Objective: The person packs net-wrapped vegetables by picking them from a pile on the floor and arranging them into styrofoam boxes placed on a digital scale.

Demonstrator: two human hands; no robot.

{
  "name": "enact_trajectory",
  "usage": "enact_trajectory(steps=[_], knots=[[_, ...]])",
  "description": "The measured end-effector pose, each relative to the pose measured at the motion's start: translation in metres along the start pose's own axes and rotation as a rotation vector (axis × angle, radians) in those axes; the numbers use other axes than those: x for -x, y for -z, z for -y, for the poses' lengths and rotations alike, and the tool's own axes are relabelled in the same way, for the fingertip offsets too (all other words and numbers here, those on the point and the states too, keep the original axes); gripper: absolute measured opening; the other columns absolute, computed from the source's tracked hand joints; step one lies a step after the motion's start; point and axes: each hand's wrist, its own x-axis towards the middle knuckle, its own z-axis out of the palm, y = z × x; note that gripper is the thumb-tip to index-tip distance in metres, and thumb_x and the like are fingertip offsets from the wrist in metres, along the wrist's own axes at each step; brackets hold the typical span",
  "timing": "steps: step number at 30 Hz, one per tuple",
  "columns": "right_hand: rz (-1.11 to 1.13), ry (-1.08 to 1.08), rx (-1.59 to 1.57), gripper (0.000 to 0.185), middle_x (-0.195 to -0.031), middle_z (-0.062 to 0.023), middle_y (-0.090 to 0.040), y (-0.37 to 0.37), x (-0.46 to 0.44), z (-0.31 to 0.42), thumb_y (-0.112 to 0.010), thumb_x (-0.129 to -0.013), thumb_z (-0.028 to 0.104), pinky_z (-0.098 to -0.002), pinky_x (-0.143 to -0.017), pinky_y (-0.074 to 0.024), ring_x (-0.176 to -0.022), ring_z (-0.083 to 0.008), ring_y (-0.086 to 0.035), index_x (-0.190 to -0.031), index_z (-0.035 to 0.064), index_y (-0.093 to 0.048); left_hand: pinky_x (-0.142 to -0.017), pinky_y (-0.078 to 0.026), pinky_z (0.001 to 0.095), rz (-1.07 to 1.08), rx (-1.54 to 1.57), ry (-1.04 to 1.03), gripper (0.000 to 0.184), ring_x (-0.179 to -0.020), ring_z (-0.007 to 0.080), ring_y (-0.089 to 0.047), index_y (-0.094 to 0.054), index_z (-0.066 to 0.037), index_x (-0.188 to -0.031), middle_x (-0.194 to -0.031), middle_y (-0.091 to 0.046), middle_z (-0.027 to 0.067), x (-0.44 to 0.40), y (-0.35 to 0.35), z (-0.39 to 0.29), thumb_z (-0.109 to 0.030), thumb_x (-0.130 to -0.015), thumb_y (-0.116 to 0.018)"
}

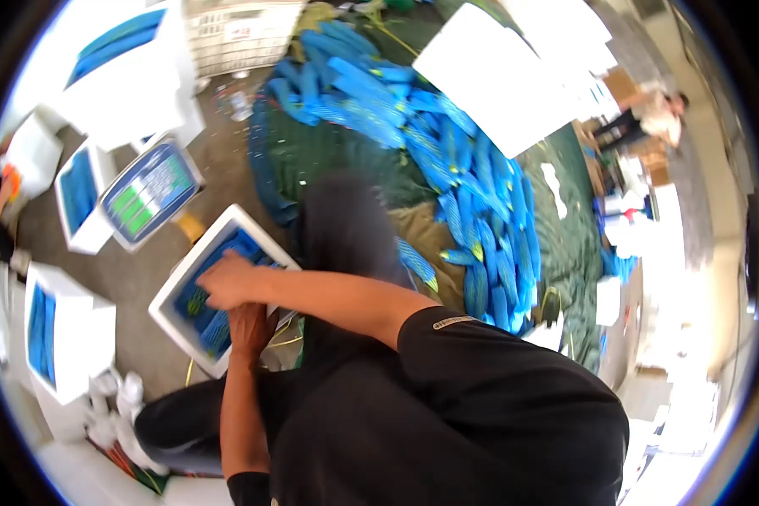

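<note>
A white foam box point(170, 314) stands before me, holding long pieces in blue netting point(218, 331); some green shows among them. My right hand point(230, 280) lies over these pieces inside the box, back of the hand up, with its slightly blurred fingers seemingly laid on them. Under my right wrist, my left hand point(250, 325) reaches in at the near side of the same box. Its fingers are mostly hidden, so any grip there cannot be made out. My knee point(346, 228) is blurred beside the box.
Many blue-netted pieces with yellow-green ends point(472, 190) lie heaped on a green sheet point(557, 244). Other filled foam boxes point(93, 316) stand left, near a scale-like panel point(152, 194). A white lid or board point(497, 80), a crate point(240, 34) and a distant person point(654, 118) are visible.
</note>
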Motion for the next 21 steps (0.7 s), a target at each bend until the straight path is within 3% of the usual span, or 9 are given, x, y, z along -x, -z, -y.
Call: enact_trajectory(steps=[1,6,8,9,10,11,15,19,21], knots=[[-0.099,0.083,-0.080,0.055,-0.127,-0.0174,-0.072,0.017,0.021,0.011,-0.063,-0.094,0.041,-0.0563,-0.112,-0.0361,-0.119,-0.0360,-0.067,-0.139,0.0090,-0.062,-0.122,-0.032,0.0500,-0.038,-0.001,-0.092,0.059,-0.143,0.0355,-0.048,-0.055,-0.008,-0.146,-0.155,-0.050,0.0163,-0.019,0.015,-0.018,-0.029,-0.094,-0.072],[-0.583,0.389,-0.295,0.042,-0.120,-0.0133,-0.073,0.092,0.159,-0.001,-0.070,-0.095,0.028,-0.0502,-0.113,-0.0378,-0.113,-0.0347,-0.067,-0.133,0.0118,-0.064,-0.117,-0.039,0.0469,0.154,0.446,-0.005,0.051,-0.138,0.0340,-0.052,-0.049,-0.006,-0.149,-0.148,-0.054,0.0159,-0.046,-0.028,0.021,-0.023,-0.103,-0.063],[-0.738,0.287,-0.303,0.034,-0.115,-0.0070,-0.074,0.116,0.220,-0.030,-0.070,-0.095,0.024,-0.0484,-0.106,-0.0453,-0.109,-0.0317,-0.068,-0.127,0.0120,-0.068,-0.114,-0.042,0.0457,0.242,0.601,0.085,0.048,-0.136,0.0334,-0.054,-0.047,-0.005,-0.150,-0.145,-0.056,0.0158,-0.051,-0.041,0.028,-0.021,-0.107,-0.059],[-0.868,0.236,-0.344,0.032,-0.110,-0.0071,-0.074,0.111,0.236,-0.051,-0.070,-0.095,0.021,-0.0457,-0.099,-0.0506,-0.107,-0.0296,-0.068,-0.125,0.0121,-0.069,-0.108,-0.045,0.0510,0.409,0.185,0.115,0.047,-0.131,0.0421,-0.054,-0.049,-0.003,-0.148,-0.139,-0.058,0.0226,-0.070,0.005,-0.003,-0.024,-0.107,-0.056],[-0.984,0.148,-0.376,0.029,-0.106,-0.0083,-0.075,0.112,0.264,-0.067,-0.069,-0.096,0.014,-0.0411,-0.090,-0.0550,-0.102,-0.0295,-0.071,-0.124,0.0087,-0.068,-0.094,-0.048,0.0547,0.115,0.149,-0.052,0.040,-0.106,0.0472,-0.059,-0.056,-0.002,-0.135,-0.115,-0.065,0.0242,-0.064,-0.014,0.008,-0.026,-0.103,-0.058],[-1.079,0.096,-0.444,0.028,-0.103,-0.0088,-0.075,0.099,0.276,-0.094,-0.068,-0.097,0.010,-0.0389,-0.084,-0.0576,-0.096,-0.0272,-0.074,-0.125,0.0058,-0.067,-0.094,-0.048,0.0554,0.205,0.138,0.016,0.040,-0.108,0.0471,-0.059,-0.056,-0.002,-0.135,-0.118,-0.064,0.0244,-0.070,-0.007,0.001,-0.027,-0.104,-0.057],[-1.008,-0.770,-0.647,0.040,-0.115,-0.0124,-0.075,0.005,0.337,-0.173,-0.066,-0.101,0.030,-0.0395,-0.092,-0.0571,-0.106,-0.0276,-0.074,-0.131,0.0038,-0.063,-0.096,-0.046,0.0578,0.339,-0.021,-0.074,0.044,-0.114,0.0479,-0.056,-0.054,-0.002,-0.139,-0.126,-0.062,0.0255,-0.068,-0.025,0.024,-0.030,-0.105,-0.051],[-0.730,-0.906,-0.566,0.050,-0.109,-0.0144,-0.075,-0.177,0.376,-0.255,-0.068,-0.098,0.040,-0.0426,-0.090,-0.0565,-0.099,-0.0302,-0.074,-0.132,0.0044,-0.064,-0.099,-0.043,0.0575,0.419,0.059,-0.019,0.045,-0.115,0.0485,-0.055,-0.055,-0.001,-0.139,-0.125,-0.062,0.0264,-0.075,-0.025,0.031,-0.031,-0.105,-0.050],[-0.443,-1.018,-0.956,0.052,-0.113,-0.0162,-0.074,-0.185,0.401,-0.253,-0.067,-0.096,0.042,-0.0424,-0.092,-0.0557,-0.104,-0.0312,-0.072,-0.134,0.0055,-0.064,-0.100,-0.042,0.0559,0.420,-0.022,-0.159,0.045,-0.116,0.0484,-0.055,-0.056,-0.001,-0.137,-0.125,-0.061,0.0270,-0.072,-0.046,0.063,-0.032,-0.105,-0.052]])
